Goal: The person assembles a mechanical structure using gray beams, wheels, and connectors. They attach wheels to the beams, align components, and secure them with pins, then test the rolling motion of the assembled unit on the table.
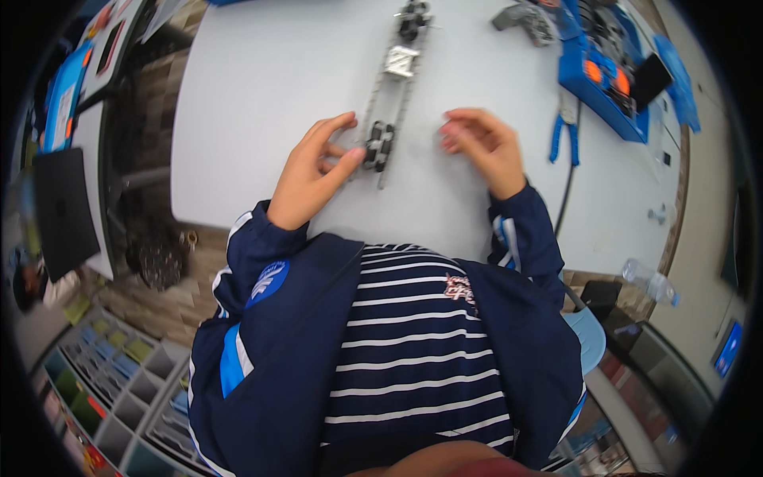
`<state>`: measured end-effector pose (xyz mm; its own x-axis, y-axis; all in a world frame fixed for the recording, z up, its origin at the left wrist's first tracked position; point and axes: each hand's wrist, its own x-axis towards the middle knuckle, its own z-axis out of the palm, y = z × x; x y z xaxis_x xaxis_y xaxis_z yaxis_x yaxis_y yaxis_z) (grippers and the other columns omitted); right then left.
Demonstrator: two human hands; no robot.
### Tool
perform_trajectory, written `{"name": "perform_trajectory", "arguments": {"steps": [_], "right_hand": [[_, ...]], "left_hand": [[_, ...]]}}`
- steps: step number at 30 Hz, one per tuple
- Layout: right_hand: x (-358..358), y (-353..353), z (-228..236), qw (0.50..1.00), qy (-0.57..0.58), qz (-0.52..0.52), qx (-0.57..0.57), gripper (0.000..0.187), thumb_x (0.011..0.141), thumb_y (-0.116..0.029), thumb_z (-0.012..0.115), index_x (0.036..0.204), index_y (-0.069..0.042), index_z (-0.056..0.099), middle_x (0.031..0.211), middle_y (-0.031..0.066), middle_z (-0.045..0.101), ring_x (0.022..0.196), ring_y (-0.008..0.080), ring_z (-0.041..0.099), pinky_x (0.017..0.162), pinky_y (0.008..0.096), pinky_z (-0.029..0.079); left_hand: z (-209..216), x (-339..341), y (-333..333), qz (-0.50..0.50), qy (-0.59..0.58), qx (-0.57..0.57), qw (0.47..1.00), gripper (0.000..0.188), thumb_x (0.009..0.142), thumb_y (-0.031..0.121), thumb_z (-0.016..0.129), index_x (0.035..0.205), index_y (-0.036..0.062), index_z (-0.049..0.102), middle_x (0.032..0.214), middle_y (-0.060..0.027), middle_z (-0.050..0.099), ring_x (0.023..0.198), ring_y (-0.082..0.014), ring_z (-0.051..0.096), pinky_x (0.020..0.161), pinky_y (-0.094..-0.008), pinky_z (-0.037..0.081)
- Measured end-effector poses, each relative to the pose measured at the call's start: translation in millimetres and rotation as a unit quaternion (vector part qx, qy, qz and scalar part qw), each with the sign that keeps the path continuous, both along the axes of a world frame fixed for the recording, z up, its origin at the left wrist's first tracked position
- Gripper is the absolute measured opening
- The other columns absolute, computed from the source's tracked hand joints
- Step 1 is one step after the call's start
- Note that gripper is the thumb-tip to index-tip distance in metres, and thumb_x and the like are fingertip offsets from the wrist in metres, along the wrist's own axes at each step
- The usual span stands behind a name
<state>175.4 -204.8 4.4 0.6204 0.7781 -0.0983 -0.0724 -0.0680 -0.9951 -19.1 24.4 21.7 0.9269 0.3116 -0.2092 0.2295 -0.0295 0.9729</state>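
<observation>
A long, narrow robot chassis point(400, 61) of metal rails lies on the white table, running away from me. Black wheels point(379, 147) sit between the rails at its near end, and more black wheels point(414, 21) at the far end. A silvery cross plate joins the rails. My left hand point(318, 167) is beside the near wheels, fingers apart, with its thumb tip at the left rail; contact is hard to tell. Right of the chassis and apart from it, my right hand point(486, 147) has its fingertips drawn together; anything between them is too small to make out.
The white table point(262, 95) bears blue-handled pliers point(565, 135), a grey game controller point(524, 22) and a blue bin point(596, 87) of parts on the right. A clear bottle point(649, 280) lies beyond its right edge. A dark laptop point(65, 211) stands at left.
</observation>
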Motion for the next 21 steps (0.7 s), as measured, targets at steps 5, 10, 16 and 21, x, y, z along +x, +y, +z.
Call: {"name": "perform_trajectory", "arguments": {"steps": [5, 10, 16, 21], "right_hand": [[-47.4, 33.5, -0.2, 0.995, 0.060, 0.070, -0.045, 0.033, 0.091, -0.005, 0.074, 0.121, 0.004, 0.061, 0.107, 0.0137, 0.070, 0.102, 0.0180, 0.070, 0.087, 0.0281, 0.057], [-50.7, 40.2, 2.5, 0.995, 0.081, 0.057, -0.028, 0.031, 0.092, -0.003, 0.073, 0.118, 0.004, 0.058, 0.112, 0.0147, 0.069, 0.105, 0.0194, 0.070, 0.090, 0.0287, 0.057], [-54.7, 41.2, -0.8, 0.992, 0.107, 0.057, -0.017, 0.027, 0.094, -0.003, 0.070, 0.116, 0.003, 0.058, 0.111, 0.0137, 0.069, 0.106, 0.0194, 0.069, 0.092, 0.0296, 0.056], [-39.2, 39.5, 2.3, 0.995, 0.049, -0.023, -0.088, 0.025, 0.097, -0.008, 0.067, 0.118, 0.003, 0.058, 0.112, 0.0146, 0.069, 0.102, 0.0193, 0.071, 0.084, 0.0305, 0.059]], "left_hand": [[11.9, -9.1, -23.3, 0.033, -0.014, 0.128, 0.991, 0.063, 0.085, 0.021, 0.083, 0.136, 0.0006, 0.053, 0.126, -0.0134, 0.057, 0.102, -0.0207, 0.065, 0.076, -0.0309, 0.056], [-3.6, -10.1, -34.3, 0.046, -0.040, 0.121, 0.991, 0.083, 0.079, 0.014, 0.087, 0.149, 0.0025, 0.045, 0.134, -0.0134, 0.054, 0.119, -0.0240, 0.059, 0.084, -0.0331, 0.057], [-9.5, -15.8, -42.7, 0.088, -0.072, 0.173, 0.978, 0.085, 0.078, 0.007, 0.086, 0.150, -0.0010, 0.042, 0.134, -0.0191, 0.056, 0.120, -0.0260, 0.059, 0.089, -0.0350, 0.055], [-10.6, -17.4, -28.2, 0.082, -0.064, -0.141, 0.985, 0.069, 0.088, 0.019, 0.071, 0.147, -0.0053, 0.044, 0.125, -0.0193, 0.062, 0.110, -0.0239, 0.063, 0.089, -0.0331, 0.051]]}}
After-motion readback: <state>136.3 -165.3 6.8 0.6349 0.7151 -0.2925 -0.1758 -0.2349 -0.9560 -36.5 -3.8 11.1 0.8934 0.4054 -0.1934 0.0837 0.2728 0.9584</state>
